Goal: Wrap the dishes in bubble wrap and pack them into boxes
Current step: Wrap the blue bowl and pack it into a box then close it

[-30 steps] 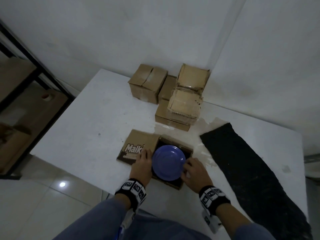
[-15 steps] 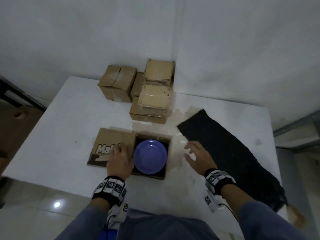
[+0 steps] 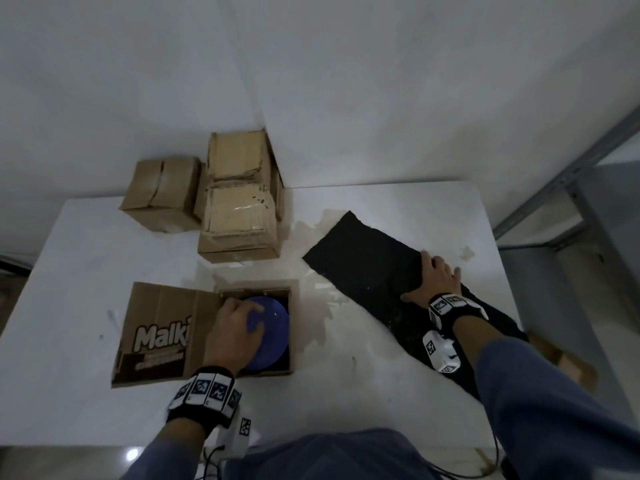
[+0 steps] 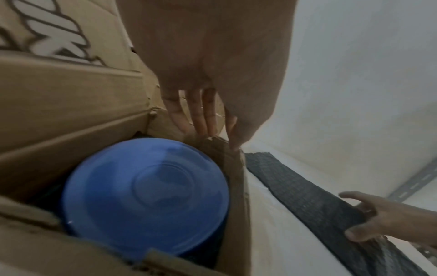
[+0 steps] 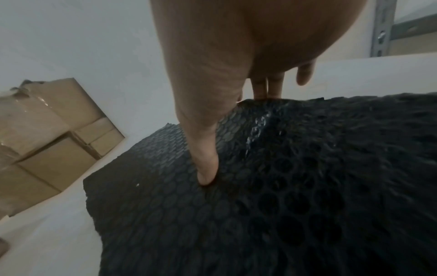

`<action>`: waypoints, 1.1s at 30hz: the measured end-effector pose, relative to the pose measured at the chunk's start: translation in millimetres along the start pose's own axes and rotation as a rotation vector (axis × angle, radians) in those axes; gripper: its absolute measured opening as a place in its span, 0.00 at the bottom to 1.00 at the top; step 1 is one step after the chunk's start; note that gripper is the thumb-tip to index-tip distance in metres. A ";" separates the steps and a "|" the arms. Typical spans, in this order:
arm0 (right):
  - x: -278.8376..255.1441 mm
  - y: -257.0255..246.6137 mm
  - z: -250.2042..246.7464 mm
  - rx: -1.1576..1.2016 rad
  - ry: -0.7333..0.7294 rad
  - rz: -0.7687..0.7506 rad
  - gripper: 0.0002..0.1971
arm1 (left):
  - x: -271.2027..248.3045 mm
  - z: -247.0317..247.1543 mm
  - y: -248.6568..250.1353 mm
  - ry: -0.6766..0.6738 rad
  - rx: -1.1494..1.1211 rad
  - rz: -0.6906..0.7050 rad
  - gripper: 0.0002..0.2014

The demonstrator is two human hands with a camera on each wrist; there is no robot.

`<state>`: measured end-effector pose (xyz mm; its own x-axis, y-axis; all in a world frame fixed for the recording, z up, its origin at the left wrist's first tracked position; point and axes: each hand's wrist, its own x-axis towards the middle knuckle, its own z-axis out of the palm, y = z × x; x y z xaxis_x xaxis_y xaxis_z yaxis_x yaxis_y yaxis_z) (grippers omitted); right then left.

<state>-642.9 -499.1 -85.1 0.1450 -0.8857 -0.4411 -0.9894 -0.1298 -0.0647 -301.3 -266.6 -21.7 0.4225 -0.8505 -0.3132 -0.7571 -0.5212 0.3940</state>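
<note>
A blue plate (image 3: 273, 327) lies face down in an open cardboard box (image 3: 292, 341) near the table's front; its printed flap (image 3: 156, 334) is folded out to the left. My left hand (image 3: 235, 327) hovers over the plate's left part. In the left wrist view its fingers (image 4: 201, 115) are straight and reach the box's far wall above the plate (image 4: 146, 186). A long sheet of black bubble wrap (image 3: 363, 258) lies to the right. My right hand (image 3: 433, 275) grips its far edge, thumb (image 5: 205, 164) on top and the fingers curled behind the wrap (image 5: 283, 205).
Closed cardboard boxes (image 3: 239, 216) are stacked at the back of the white table (image 3: 86, 258), with another box (image 3: 161, 192) to their left. A metal shelf frame (image 3: 571, 188) stands at the right. A cardboard piece (image 3: 568, 362) pokes out under the wrap's near end.
My right hand left the plate's right side, moved right and took hold of the bubble wrap's edge. My left hand slid from the flap to over the plate.
</note>
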 end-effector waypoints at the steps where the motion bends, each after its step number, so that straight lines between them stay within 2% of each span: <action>1: 3.0 -1.5 -1.5 0.001 0.006 -0.004 0.64 | 4.8 4.0 6.4 -0.044 -0.033 0.053 0.11; 3: 8.0 -4.6 -3.5 0.041 0.000 -0.012 0.60 | 11.4 13.3 21.6 -0.139 -0.111 0.138 0.11; 4: 9.8 -5.9 -3.6 0.109 -0.021 -0.024 0.54 | 13.0 16.9 31.8 -0.170 -0.147 0.158 0.12; 6: 10.9 -9.3 -2.4 0.334 -0.062 -0.091 0.31 | 16.6 27.3 50.3 -0.196 -0.201 0.156 0.13; 8: 5.6 -17.4 -6.6 0.565 -0.046 -0.186 0.08 | 19.9 35.1 69.9 -0.248 -0.270 0.089 0.14; 9: 1.9 -21.5 -11.2 0.659 -0.034 -0.241 0.03 | 22.0 39.6 78.9 -0.290 -0.319 0.033 0.16; 11: -6.0 -31.2 -22.7 0.783 -0.005 -0.356 0.08 | 26.3 47.1 97.3 -0.300 -0.431 -0.056 0.29; 13: -15.8 -41.2 -38.2 0.898 -0.020 -0.444 0.03 | 31.9 52.8 112.8 -0.250 -0.591 -0.133 0.41; 14: -19.7 -45.6 -45.5 0.949 -0.028 -0.471 0.01 | 35.9 53.6 119.8 -0.236 -0.711 -0.169 0.42; 17: -26.0 -55.9 -65.6 1.082 0.031 -0.430 0.06 | 47.2 44.4 132.8 -0.192 -1.052 -0.229 0.36; 20: -26.4 -60.4 -83.3 1.223 0.114 -0.265 0.12 | 53.8 17.3 135.5 -0.048 -1.146 -0.097 0.27; 23: -36.8 -66.6 -104.5 1.393 0.132 -0.207 0.22 | 62.0 -17.9 132.5 0.096 -1.124 0.026 0.24; 26: -46.6 -74.8 -126.0 1.418 0.193 -0.272 0.24 | 72.3 -53.2 124.1 0.011 -1.030 0.188 0.30; 28: -50.5 -80.5 -140.7 1.359 0.236 -0.355 0.22 | 82.7 -74.9 119.8 0.010 -0.829 0.303 0.29; 31: -53.9 -87.6 -161.4 1.234 0.240 -0.458 0.22 | 97.9 -108.1 120.6 0.121 -0.511 0.415 0.21; 33: -55.5 -91.3 -174.3 1.144 0.252 -0.503 0.20 | 105.5 -127.0 122.5 0.146 -0.404 0.471 0.17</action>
<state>-560.7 -515.7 101.3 0.3746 -0.9267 0.0299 -0.2432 -0.1293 -0.9613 -286.2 -429.2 103.3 0.1751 -0.9811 0.0827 -0.6427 -0.0502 0.7645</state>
